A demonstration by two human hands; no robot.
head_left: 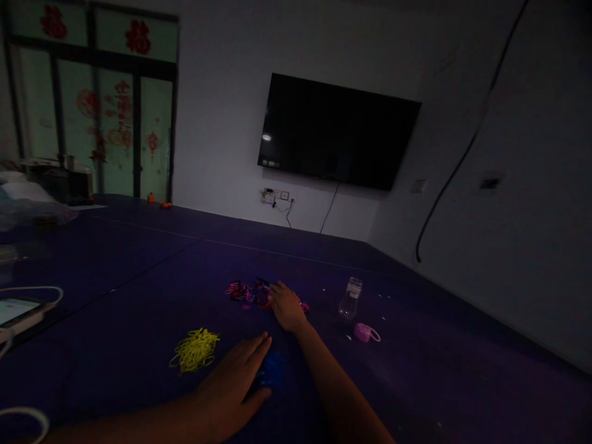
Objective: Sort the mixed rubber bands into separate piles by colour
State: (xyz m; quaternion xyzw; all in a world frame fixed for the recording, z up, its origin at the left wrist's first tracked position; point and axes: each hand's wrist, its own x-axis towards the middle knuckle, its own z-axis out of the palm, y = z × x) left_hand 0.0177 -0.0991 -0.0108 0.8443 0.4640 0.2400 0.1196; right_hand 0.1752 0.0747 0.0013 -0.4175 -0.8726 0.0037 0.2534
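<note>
My left hand [238,376] lies open, fingers stretched out and thumb apart, beside a small blue pile [274,369] that looks like elastic bands. To its left sits a loose heap of yellow elastic bands [197,350]. Farther out, my right hand [285,306] reaches over a spread of mixed pink, red and dark elastic bands [243,293]. Its fingers rest on or among these bands and partly cover them. Whether the fingertips pinch any band is too dark to see.
A clear bottle [351,299] stands to the right, near a pink cap with a loop [365,333]. White scraps dot the dark purple tabletop [152,277]. At the left edge are a phone-like device [21,311] and a white cable [46,288]. Plastic bags [32,206] lie farther back.
</note>
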